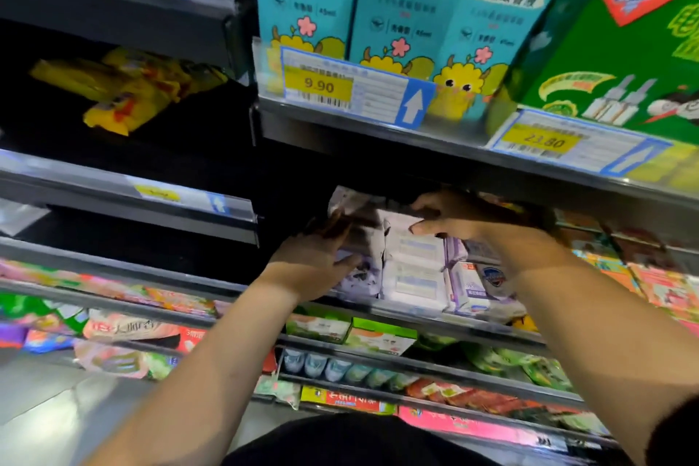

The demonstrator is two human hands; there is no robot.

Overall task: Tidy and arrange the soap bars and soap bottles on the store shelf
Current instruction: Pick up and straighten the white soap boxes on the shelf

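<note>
Both arms reach into the shelf bay directly under the blue price tag [355,85] reading 9.90, where the pale purple soap packs [412,269] sit in a short row at the front lip of the shelf [416,318]. The left hand [314,261] lies against the left end of that row, below and a little left of the tag, its fingers curled round the side of a crumpled purple-and-white pack [359,238]; it looks to be bracing the row so it cannot slide sideways. The right hand [465,219] comes in from the other side, lower right of the tag, fingers bent over the top edge of the same pack, gripping it lightly, not clenched. Held between both hands like this, the pack is probably being squared up or pushed back into line with its neighbours. Smaller purple soap boxes [469,284] stand just to the right of the row, partly behind the right wrist. The picture is blurred, so the labels cannot be read.
</note>
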